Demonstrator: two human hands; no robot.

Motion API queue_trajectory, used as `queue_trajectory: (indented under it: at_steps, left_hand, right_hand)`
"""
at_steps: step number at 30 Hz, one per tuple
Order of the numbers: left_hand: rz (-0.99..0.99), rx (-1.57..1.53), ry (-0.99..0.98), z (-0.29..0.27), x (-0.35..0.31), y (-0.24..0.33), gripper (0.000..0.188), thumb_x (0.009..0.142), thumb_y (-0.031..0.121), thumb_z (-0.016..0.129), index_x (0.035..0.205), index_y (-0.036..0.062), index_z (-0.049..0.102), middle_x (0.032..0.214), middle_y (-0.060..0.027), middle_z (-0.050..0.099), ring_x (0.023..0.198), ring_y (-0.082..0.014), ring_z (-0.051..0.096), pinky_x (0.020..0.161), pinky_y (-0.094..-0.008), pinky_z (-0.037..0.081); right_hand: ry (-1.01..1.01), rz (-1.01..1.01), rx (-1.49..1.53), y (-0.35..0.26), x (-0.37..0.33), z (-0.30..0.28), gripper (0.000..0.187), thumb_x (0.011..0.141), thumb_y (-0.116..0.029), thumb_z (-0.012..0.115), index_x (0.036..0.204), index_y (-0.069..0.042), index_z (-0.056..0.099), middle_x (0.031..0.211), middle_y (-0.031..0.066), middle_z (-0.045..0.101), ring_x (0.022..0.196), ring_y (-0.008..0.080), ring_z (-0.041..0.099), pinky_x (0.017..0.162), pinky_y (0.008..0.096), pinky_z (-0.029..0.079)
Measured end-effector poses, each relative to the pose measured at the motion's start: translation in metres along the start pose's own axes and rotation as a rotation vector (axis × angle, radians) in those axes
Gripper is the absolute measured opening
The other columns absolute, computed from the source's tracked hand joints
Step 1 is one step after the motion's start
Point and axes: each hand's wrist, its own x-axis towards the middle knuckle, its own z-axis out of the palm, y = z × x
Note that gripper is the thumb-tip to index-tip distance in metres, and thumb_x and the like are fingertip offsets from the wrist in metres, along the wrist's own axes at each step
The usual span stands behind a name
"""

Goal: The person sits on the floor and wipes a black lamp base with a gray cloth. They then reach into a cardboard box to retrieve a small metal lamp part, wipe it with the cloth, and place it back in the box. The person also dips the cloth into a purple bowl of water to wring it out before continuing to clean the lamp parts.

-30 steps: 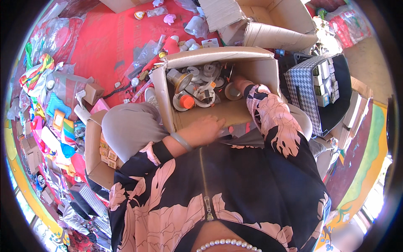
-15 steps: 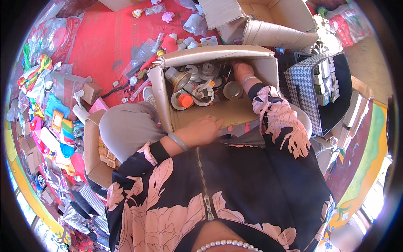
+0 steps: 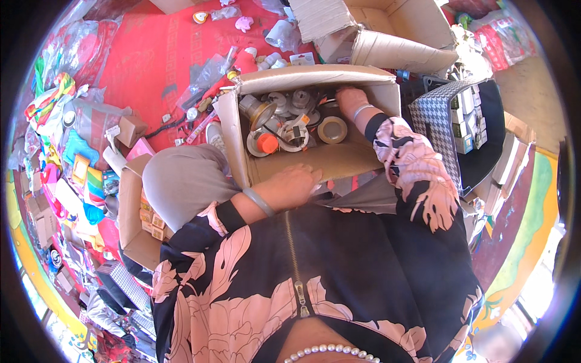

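An open cardboard box (image 3: 351, 158) sits in front of me between my knees, holding several round recessed lights. My left hand (image 3: 298, 184) is closed over the box's near edge. Deep in the far right corner is my right hand (image 3: 352, 100), its fingers curled and partly hidden; what they hold I cannot make out. Just below that hand lies a round light with a gold-toned rim (image 3: 332, 129). Further left are a white ring-shaped light (image 3: 294, 137), an orange round cap (image 3: 267, 143) and a gold-rimmed light with a clear housing (image 3: 262, 115).
Beyond the box stands a larger open cardboard box (image 3: 402, 49). To the right, a houndstooth-patterned bin (image 3: 428, 115) holds small white boxes (image 3: 465, 115). Another open carton (image 3: 134, 236) is by my left knee. Bags and mixed goods cover the red floor covering (image 3: 151, 66) at left.
The gold-rimmed light near my right hand has shifted slightly left and up, and its face shows more. My right hand has moved a little within the corner. My left hand stays at the edge.
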Motion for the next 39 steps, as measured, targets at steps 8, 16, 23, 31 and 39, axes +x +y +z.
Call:
queue_trajectory:
  at_steps: [8, 16, 23, 31, 39]
  left_hand:
    - [-0.001, 0.017, -0.009, -0.002, 0.001, 0.000, 0.040, 0.080, 0.016, 0.055, 0.115, -0.0003, 0.047, 0.092, -0.0188, 0.057, 0.092, -0.0354, 0.054, 0.078, -0.0433, 0.045]
    - [-0.026, -0.033, -0.026, -0.003, 0.001, 0.001, 0.041, 0.081, 0.016, 0.054, 0.117, 0.0000, 0.047, 0.092, -0.0177, 0.057, 0.093, -0.0345, 0.054, 0.077, -0.0433, 0.044]
    - [-0.031, -0.047, -0.055, 0.005, 0.004, -0.003, 0.042, 0.082, 0.021, 0.056, 0.117, 0.0002, 0.047, 0.092, -0.0186, 0.057, 0.091, -0.0353, 0.054, 0.077, -0.0437, 0.044]
    - [-0.031, -0.018, 0.003, 0.000, 0.001, 0.001, 0.043, 0.080, 0.018, 0.056, 0.118, 0.0001, 0.047, 0.092, -0.0191, 0.058, 0.092, -0.0357, 0.055, 0.079, -0.0431, 0.045]
    - [-0.049, -0.005, -0.052, -0.003, 0.003, 0.003, 0.044, 0.078, 0.014, 0.056, 0.119, 0.0008, 0.046, 0.095, -0.0182, 0.057, 0.093, -0.0348, 0.055, 0.079, -0.0427, 0.045]
  right_hand:
    - [-0.211, 0.677, 1.378, 0.023, 0.038, 0.120, 0.023, 0.087, -0.011, 0.046, 0.106, -0.001, 0.054, 0.092, 0.0151, 0.062, 0.073, 0.0256, 0.065, 0.061, 0.0340, 0.056]
    - [-0.018, 0.668, 2.219, -0.002, 0.043, 0.140, 0.022, 0.090, -0.011, 0.043, 0.109, -0.004, 0.051, 0.098, 0.0132, 0.059, 0.083, 0.0244, 0.062, 0.069, 0.0338, 0.054]
    - [-0.238, 0.460, 1.640, 0.021, 0.056, 0.165, 0.025, 0.087, -0.026, 0.051, 0.101, -0.007, 0.060, 0.091, 0.0131, 0.066, 0.078, 0.0259, 0.065, 0.071, 0.0390, 0.051]
    - [0.138, 0.376, 0.229, -0.012, 0.043, 0.127, 0.023, 0.086, -0.022, 0.048, 0.091, -0.009, 0.067, 0.092, 0.0165, 0.065, 0.081, 0.0279, 0.065, 0.067, 0.0392, 0.052]
    - [0.131, 0.435, 0.219, -0.019, 0.052, 0.130, 0.021, 0.084, -0.020, 0.048, 0.089, -0.012, 0.067, 0.088, 0.0177, 0.065, 0.085, 0.0280, 0.064, 0.067, 0.0394, 0.052]
